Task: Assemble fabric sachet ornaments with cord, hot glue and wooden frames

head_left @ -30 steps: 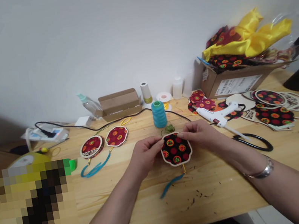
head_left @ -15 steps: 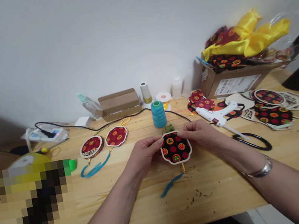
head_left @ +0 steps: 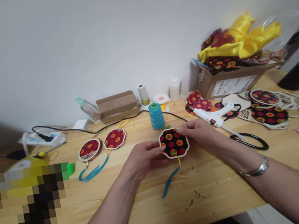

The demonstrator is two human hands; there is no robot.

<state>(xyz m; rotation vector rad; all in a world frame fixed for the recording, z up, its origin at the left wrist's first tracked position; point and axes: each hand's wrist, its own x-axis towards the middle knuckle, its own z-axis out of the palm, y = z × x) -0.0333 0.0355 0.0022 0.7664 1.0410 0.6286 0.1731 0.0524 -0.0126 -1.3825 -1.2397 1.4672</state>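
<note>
Between my hands is a scalloped pendant point(head_left: 174, 143) with a pale wooden rim and black cloth patterned with red and orange flowers. My left hand point(head_left: 147, 158) grips its left edge, thumb on the front and fingers behind. At the upper right corner, my right hand point(head_left: 195, 131) pinches the rim. From the pendant's lower edge hangs a short yellow cord with a blue tassel point(head_left: 167, 183). A teal thread cone point(head_left: 156, 116) stands just behind it. To the left lie a red scalloped pendant point(head_left: 115, 138) and a round red pendant point(head_left: 89, 150) with blue tassels.
A white glue gun point(head_left: 214, 115) lies at right, beside wooden frames and patterned cloth pieces point(head_left: 270, 114). Behind stands a cardboard box point(head_left: 227, 83) heaped with fabric. A black cable point(head_left: 106, 128) crosses the table to a power strip point(head_left: 43, 138). Dark scraps point(head_left: 192, 198) lie in front.
My left hand has slid down from the pendant's upper left corner to its left side. The pendant is tipped slightly flatter, and the green bit above it is mostly hidden. The view has shifted slightly.
</note>
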